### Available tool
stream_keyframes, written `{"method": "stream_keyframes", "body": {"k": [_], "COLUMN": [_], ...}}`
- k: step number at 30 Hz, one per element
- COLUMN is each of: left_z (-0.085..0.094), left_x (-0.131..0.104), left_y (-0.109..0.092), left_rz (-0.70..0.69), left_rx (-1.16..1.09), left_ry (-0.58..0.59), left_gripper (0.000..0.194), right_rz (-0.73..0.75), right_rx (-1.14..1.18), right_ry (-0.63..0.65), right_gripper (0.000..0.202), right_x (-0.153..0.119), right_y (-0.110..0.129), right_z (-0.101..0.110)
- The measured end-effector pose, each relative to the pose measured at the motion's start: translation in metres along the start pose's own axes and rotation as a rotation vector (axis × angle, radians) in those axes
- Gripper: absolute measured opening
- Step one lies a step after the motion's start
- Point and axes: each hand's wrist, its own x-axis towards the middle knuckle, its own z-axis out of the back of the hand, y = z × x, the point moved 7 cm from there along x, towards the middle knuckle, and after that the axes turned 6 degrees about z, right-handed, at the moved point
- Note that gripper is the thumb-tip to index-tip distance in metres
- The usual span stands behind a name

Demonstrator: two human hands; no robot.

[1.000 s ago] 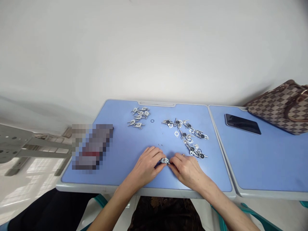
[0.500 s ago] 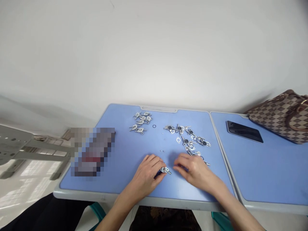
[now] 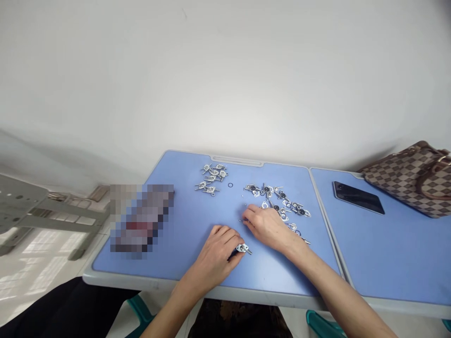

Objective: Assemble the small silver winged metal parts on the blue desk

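My left hand (image 3: 220, 251) is closed around a small metal part (image 3: 243, 248) with a pin sticking out, low over the blue table (image 3: 169, 253). Up and to the right of it, my right hand (image 3: 262, 225) has its fingers pinched down at the tabletop beside tiny metal bits; whatever is between the fingertips is too small to make out. Several silvery metal parts (image 3: 211, 178) lie in a group at the back left. A larger spread of parts with black round centres (image 3: 276, 208) lies beyond and right of my right hand. A thin dark ring (image 3: 230, 185) rests between the groups.
On the adjoining right table lie a black phone (image 3: 359, 197) and a checkered brown bag (image 3: 412, 178). A pixelated object (image 3: 144, 220) sits at the left table edge. Behind the tables stands a white wall (image 3: 225, 84). Green stool parts (image 3: 141, 310) show below.
My right hand has moved left and away from me, to the tiny bits on the table. My left hand still holds the metal part. The view has shifted slightly.
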Motion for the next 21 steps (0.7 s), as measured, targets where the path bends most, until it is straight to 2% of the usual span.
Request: {"method": "stream_keyframes", "body": {"k": [12, 21], "left_z": [0.0, 0.001], "left_x": [0.001, 0.001], "left_y": [0.001, -0.001], "left_rz": [0.006, 0.011], "left_rx": [-0.004, -0.004], "left_ry": [0.006, 0.012], "left_gripper": [0.008, 0.006], "right_rz": [0.017, -0.011], "right_rx": [-0.005, 0.027], "right_ry": [-0.014, -0.042], "right_gripper": [0.022, 0.018], "right_x": [-0.006, -0.009], "right_y": [-0.001, -0.004], "right_z": [-0.008, -0.002]}}
